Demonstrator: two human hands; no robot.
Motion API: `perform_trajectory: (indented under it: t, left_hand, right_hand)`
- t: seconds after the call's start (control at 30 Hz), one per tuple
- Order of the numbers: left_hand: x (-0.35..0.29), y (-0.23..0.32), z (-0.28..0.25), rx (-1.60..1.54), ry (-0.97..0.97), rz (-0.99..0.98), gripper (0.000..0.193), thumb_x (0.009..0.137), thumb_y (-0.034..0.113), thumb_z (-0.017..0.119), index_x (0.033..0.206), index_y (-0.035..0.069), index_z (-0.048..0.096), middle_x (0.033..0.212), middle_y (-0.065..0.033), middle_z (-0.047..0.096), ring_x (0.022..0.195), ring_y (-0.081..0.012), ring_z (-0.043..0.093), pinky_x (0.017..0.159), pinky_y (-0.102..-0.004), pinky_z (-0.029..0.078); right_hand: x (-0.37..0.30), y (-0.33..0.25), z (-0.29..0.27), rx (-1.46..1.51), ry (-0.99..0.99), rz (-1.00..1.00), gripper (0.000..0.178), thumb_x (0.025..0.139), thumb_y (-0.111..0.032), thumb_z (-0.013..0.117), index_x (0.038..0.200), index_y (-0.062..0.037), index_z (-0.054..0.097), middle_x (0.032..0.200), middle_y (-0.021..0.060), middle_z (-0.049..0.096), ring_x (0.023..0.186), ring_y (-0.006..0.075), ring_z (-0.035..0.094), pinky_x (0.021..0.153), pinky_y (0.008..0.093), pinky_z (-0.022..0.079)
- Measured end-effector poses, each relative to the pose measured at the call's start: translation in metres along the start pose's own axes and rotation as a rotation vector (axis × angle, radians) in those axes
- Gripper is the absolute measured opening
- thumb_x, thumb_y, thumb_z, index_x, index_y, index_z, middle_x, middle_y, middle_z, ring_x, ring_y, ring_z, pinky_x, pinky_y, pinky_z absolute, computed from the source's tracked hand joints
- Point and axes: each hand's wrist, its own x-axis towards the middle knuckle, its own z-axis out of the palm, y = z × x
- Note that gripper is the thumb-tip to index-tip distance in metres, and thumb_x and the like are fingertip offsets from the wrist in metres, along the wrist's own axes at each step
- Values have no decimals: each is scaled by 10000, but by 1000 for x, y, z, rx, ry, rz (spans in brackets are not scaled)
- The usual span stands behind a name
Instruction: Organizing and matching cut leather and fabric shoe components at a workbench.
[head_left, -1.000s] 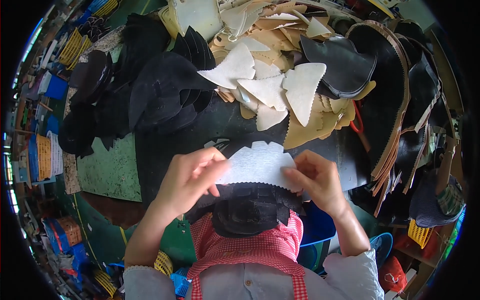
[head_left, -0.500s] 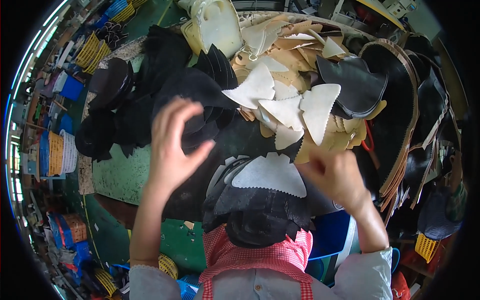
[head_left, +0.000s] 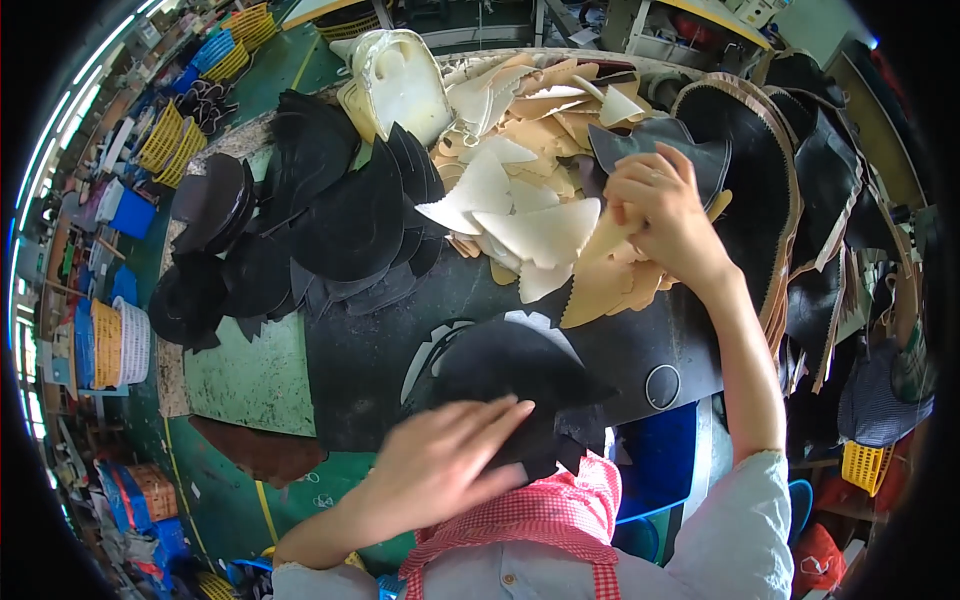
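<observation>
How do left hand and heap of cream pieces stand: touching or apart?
Apart. In the head view, a curved black piece and dark mat lie between the left hand and the heap of cream pieces.

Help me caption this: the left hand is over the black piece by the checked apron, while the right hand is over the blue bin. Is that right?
Not quite: the head view shows the right hand at the pale cut pieces. The left hand is over the black piece by the checked apron.

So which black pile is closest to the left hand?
The black pile by the checked apron, with pale toothed edges along its far side; the other black piles lie farther from the left hand.
</observation>
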Motion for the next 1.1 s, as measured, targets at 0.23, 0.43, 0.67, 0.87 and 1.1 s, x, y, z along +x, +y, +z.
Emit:
perform_trajectory:
  t: [0.23, 0.43, 0.67, 0.87, 1.1]
  left_hand:
    - [21, -20, 3, -1067, -170, -325, 431, 1073, 418, 328, 1170, 46, 521, 926, -48, 608, 761, -96, 555, 631, -241, 443]
    - [24, -9, 11, -1380, -126, -152, 366, 1104, 313, 301, 1018, 38, 527, 778, -21, 543, 614, -71, 517, 506, -203, 398]
    - [26, -2, 11, -1412, 31, -226, 315, 1090, 266, 399, 869, 56, 477, 743, -7, 501, 575, -54, 480, 504, -205, 392]
    - [36, 11, 15, -610, 169, -38, 112, 1002, 117, 537, 945, 21, 546, 814, -100, 644, 698, -289, 662, 582, -366, 497]
    - [43, 19, 27, -90, 339, 114, 99, 889, 85, 644, 878, 43, 555, 725, -85, 559, 683, -285, 587, 613, -393, 449]
  right_hand:
    - [-36, -75, -44, 615, 30, -132, 276, 674, -43, 712, 911, -157, 796, 981, 12, 740, 997, 205, 674, 991, 422, 402]
    - [-51, -89, -34, 572, 153, -30, 308, 671, -47, 698, 929, -177, 806, 992, -7, 740, 1015, 198, 663, 999, 420, 374]
    - [-49, -106, -45, 379, -110, 42, 472, 588, -62, 757, 1057, -113, 753, 1275, 90, 623, 1263, 357, 497, 1082, 500, 310]
    - [-67, -139, -45, 951, -103, 383, 244, 804, -3, 789, 1038, 2, 721, 883, 103, 722, 755, 150, 727, 667, 246, 576]
    - [-71, -150, -47, 757, -128, 422, 144, 773, 0, 774, 900, 4, 706, 847, 88, 721, 727, 154, 734, 644, 252, 576]
